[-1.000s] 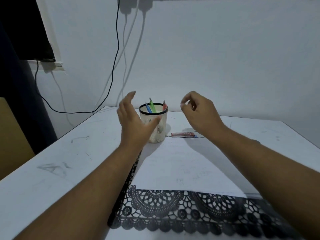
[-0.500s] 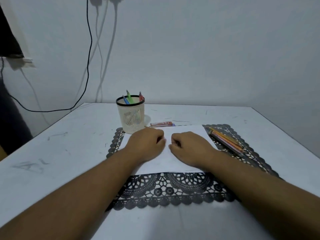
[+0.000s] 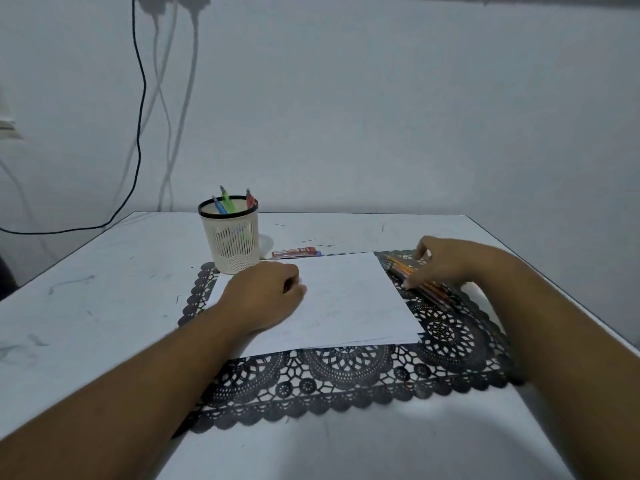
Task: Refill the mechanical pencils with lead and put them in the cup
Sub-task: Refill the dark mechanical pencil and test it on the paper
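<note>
Mechanical pencils (image 3: 420, 284) orange, bundled; right hand (image 3: 446, 263) touching.

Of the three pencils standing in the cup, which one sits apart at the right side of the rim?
The red pencil. It leans on the right rim of the cup, while the blue pencil and green pencil stand together at the left.

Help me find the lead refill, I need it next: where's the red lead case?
In the head view, the red lead case lies flat on the table, just right of the cup, beyond the paper's far edge.
</note>
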Tool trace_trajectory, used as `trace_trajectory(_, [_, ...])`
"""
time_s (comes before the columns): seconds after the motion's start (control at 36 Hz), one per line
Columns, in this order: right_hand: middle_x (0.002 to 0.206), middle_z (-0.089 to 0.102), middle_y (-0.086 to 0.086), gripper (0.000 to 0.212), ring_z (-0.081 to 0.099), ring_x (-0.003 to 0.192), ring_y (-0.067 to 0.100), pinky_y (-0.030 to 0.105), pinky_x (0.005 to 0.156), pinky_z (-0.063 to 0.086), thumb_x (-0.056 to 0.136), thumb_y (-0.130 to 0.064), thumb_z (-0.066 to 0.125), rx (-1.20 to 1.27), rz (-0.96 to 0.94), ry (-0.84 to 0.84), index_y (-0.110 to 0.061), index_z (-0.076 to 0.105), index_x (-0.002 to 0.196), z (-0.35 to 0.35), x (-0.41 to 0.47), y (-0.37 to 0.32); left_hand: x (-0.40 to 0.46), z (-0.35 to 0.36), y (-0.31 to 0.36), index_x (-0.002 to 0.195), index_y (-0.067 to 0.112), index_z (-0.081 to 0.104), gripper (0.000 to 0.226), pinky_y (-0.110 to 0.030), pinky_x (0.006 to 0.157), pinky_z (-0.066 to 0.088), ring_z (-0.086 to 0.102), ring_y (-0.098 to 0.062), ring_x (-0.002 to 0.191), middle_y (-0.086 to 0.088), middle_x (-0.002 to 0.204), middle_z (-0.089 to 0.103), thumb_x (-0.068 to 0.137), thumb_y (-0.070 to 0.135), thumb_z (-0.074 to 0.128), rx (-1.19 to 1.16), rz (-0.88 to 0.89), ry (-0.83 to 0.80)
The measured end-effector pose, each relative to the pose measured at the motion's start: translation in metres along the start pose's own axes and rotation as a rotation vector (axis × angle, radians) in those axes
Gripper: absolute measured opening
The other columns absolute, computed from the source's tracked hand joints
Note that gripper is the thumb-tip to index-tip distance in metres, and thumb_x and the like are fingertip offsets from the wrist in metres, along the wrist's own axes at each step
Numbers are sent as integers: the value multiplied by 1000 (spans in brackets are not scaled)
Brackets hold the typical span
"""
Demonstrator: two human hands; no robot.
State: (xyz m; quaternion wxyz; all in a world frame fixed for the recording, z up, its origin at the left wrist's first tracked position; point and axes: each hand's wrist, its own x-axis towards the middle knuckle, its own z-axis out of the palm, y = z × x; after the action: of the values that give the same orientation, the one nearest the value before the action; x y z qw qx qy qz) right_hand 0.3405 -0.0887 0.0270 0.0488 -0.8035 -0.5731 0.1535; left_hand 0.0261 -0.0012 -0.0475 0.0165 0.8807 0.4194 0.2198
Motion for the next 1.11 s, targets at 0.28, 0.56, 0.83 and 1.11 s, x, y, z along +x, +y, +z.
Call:
trace_trajectory(0.28, [98, 66, 9, 46, 69, 64, 25, 32, 56, 56, 85, -34, 82, 84, 13, -16, -18, 51, 116, 14, -1, -17, 1, 1, -2, 68, 25, 44, 37, -29, 57, 41, 53, -7, 66, 7, 69, 57, 98, 46, 52, -5, -12, -14])
trace_trajectory(0.56, [98, 67, 7, 36, 69, 70, 22, 28, 50, 51, 89, -32, 79, 112, -22, -14, -16, 53, 109, 18, -3, -28, 1, -1, -3, 67, 26, 43, 37, -30, 58, 43, 52, -6, 65, 7, 68, 56, 98, 46, 53, -16, 10, -15])
trace_trajectory(0.83, [100, 67, 5, 29, 60, 78, 20, 33, 64, 50, 85, -33, 78, 60, -78, 43, -19, 54, 89, 25, 0, -32, 1, -2, -3, 69, 25, 46, 37, -31, 59, 44, 53, -7, 65, 8, 68, 57, 98, 46, 52, -28, 1, -31])
trace_trajectory(1.11, [77, 58, -1, 31, 49, 67, 16, 31, 62, 38, 82, -29, 79, 49, -117, 91, -19, 51, 75, 28, -1, -36, 0, -6, 0, 70, 25, 48, 36, -31, 62, 46, 53, -6, 67, 8, 70, 58, 99, 46, 52, -21, -17, -57])
